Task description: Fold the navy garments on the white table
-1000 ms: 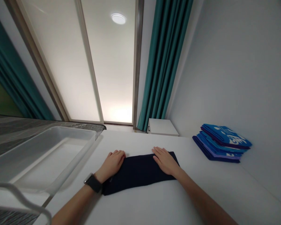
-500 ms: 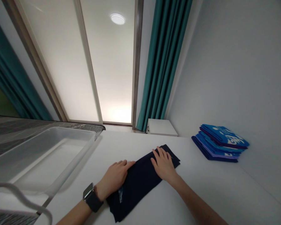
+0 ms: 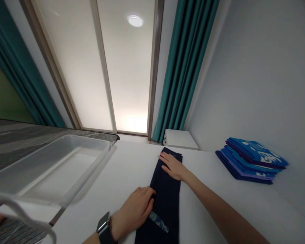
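Observation:
A folded dark navy cloth (image 3: 165, 200) lies on the white table (image 3: 208, 217), its long side running away from me. My left hand (image 3: 136, 212), with a dark watch on the wrist, rests flat on the near left edge of the cloth, fingers stretched out. A small light blue print on the cloth shows beside that hand. My right hand (image 3: 172, 166) lies flat and open on the far end of the cloth. Neither hand grips anything.
A clear plastic bin (image 3: 53, 166) stands on the left on a dark striped surface. A stack of folded blue cloths (image 3: 251, 161) sits at the right by the wall. A small white box (image 3: 180, 139) stands behind the table, below teal curtains.
The navy cloth has been turned by about a quarter turn, from lying crosswise to lying lengthwise. My left hand came nearer to me and my right hand moved farther away.

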`<state>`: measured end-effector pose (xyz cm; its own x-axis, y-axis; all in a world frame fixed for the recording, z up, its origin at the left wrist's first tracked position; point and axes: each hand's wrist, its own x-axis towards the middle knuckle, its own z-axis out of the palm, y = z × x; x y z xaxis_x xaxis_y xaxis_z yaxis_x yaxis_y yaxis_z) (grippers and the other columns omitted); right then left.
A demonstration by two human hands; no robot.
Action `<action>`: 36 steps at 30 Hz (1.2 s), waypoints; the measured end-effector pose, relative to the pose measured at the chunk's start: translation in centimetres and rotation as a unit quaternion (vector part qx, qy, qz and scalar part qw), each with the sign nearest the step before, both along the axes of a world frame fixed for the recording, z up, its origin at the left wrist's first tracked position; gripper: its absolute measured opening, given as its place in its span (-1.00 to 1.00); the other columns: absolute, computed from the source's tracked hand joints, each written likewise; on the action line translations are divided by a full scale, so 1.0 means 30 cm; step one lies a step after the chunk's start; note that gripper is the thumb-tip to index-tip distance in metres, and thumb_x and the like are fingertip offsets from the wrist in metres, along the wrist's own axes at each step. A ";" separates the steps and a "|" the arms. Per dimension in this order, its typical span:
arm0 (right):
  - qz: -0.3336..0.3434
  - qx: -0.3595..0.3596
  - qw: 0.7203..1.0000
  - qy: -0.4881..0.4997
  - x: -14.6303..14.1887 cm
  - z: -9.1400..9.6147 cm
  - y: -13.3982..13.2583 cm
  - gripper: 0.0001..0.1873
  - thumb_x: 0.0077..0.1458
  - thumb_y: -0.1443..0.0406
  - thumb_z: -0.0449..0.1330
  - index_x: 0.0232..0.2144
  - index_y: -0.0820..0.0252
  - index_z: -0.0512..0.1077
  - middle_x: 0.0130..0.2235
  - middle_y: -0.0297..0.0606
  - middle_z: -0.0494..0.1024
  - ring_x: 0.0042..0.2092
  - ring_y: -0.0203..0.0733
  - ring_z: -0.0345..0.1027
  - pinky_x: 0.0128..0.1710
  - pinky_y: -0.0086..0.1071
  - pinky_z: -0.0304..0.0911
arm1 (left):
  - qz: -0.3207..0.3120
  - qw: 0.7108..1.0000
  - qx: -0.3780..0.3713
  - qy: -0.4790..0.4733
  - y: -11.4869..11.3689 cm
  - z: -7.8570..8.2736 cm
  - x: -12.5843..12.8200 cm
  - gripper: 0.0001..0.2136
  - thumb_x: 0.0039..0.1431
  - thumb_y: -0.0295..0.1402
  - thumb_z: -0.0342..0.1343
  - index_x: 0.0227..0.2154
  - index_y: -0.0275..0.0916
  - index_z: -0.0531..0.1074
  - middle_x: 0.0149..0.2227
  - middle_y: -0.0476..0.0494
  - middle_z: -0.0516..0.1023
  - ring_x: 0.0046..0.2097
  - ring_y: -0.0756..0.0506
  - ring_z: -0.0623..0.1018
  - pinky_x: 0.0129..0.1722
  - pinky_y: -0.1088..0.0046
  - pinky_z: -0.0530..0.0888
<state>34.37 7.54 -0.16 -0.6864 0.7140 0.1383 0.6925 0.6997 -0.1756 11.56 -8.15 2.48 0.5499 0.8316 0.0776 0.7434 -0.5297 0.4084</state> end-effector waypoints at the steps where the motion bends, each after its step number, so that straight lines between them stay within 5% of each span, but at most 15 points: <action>1: 0.008 0.001 1.000 -0.006 -0.004 0.006 0.004 -0.40 0.32 0.05 -0.18 0.31 0.16 0.04 0.35 -0.18 0.04 0.38 -0.17 -0.26 0.33 -0.10 -0.24 | -0.003 1.000 -0.003 -0.004 0.000 0.001 -0.001 -0.78 0.31 -0.43 -0.16 -0.07 -0.19 0.31 -0.10 -0.14 0.49 -0.11 -0.13 0.48 -0.03 0.25 0.39; 6: -0.063 0.028 0.997 -0.031 -0.024 0.015 -0.025 -0.42 0.32 0.08 -0.20 0.30 0.12 0.06 0.36 -0.21 0.01 0.37 -0.10 -0.25 0.33 0.00 -0.41 | -0.013 1.000 -0.012 -0.005 -0.013 -0.022 -0.031 -0.60 0.27 -0.23 0.00 0.14 -0.17 0.20 0.10 -0.22 0.41 0.12 -0.22 0.40 0.17 0.08 0.25; 9: -0.185 -0.018 0.982 -0.032 -0.061 0.007 -0.069 -0.38 0.31 0.03 -0.24 0.31 0.14 0.05 0.37 -0.16 -0.03 0.37 0.01 -0.22 0.29 0.13 -0.37 | -0.005 1.000 -0.008 0.014 -0.035 -0.046 -0.045 -0.30 0.11 -0.13 0.17 0.26 -0.20 0.06 0.19 -0.30 0.31 0.19 -0.30 0.33 0.22 -0.02 0.17; 12: -0.251 -0.076 0.965 -0.027 -0.106 -0.004 -0.101 -0.31 0.29 -0.05 -0.26 0.33 0.14 0.00 0.38 -0.10 -0.12 0.37 0.08 -0.29 0.25 0.24 -0.33 | 0.011 0.999 0.002 0.039 -0.059 -0.058 -0.047 -0.23 0.07 -0.12 0.21 0.29 -0.21 0.04 0.21 -0.33 0.28 0.20 -0.34 0.30 0.21 -0.04 0.18; 21: -0.145 -0.076 0.986 -0.031 -0.143 -0.003 -0.035 -0.33 0.30 -0.03 -0.26 0.34 0.13 -0.08 0.39 -0.11 -0.22 0.39 -0.03 -0.43 0.27 0.19 -0.47 | -0.034 0.996 0.065 0.056 -0.062 -0.078 -0.038 -0.33 0.26 -0.21 0.00 0.35 -0.20 -0.15 0.20 -0.31 0.29 0.20 -0.29 0.30 0.20 0.05 0.20; 27: -0.137 -0.060 0.989 -0.020 -0.138 0.010 -0.032 -0.34 0.31 -0.02 -0.24 0.34 0.13 -0.05 0.39 -0.12 -0.18 0.39 -0.04 -0.39 0.28 0.16 -0.47 | -0.033 0.999 0.030 0.020 -0.028 -0.023 -0.065 -0.36 0.25 -0.21 0.01 0.32 -0.17 -0.07 0.09 -0.26 0.41 0.08 -0.24 0.40 0.16 0.09 0.23; 32: -0.118 -0.054 0.991 0.003 -0.125 0.065 -0.139 -0.33 0.31 0.01 -0.20 0.33 0.22 -0.03 0.38 -0.12 -0.12 0.38 -0.09 -0.33 0.32 0.03 -0.45 | 0.016 0.999 0.022 -0.022 0.024 0.047 -0.106 -0.72 0.33 -0.37 -0.15 0.01 -0.15 0.35 -0.10 -0.13 0.53 -0.08 -0.13 0.49 0.01 0.22 0.33; 36: -0.057 -0.074 0.996 0.013 -0.120 0.103 -0.296 -0.33 0.30 0.01 -0.13 0.33 0.23 -0.01 0.37 -0.12 -0.07 0.38 -0.09 -0.29 0.34 -0.01 -0.42 | -0.006 0.999 0.022 -0.041 0.029 0.047 -0.106 -0.69 0.24 -0.34 0.01 0.03 -0.16 0.33 -0.03 -0.16 0.49 -0.02 -0.15 0.46 0.04 0.21 0.35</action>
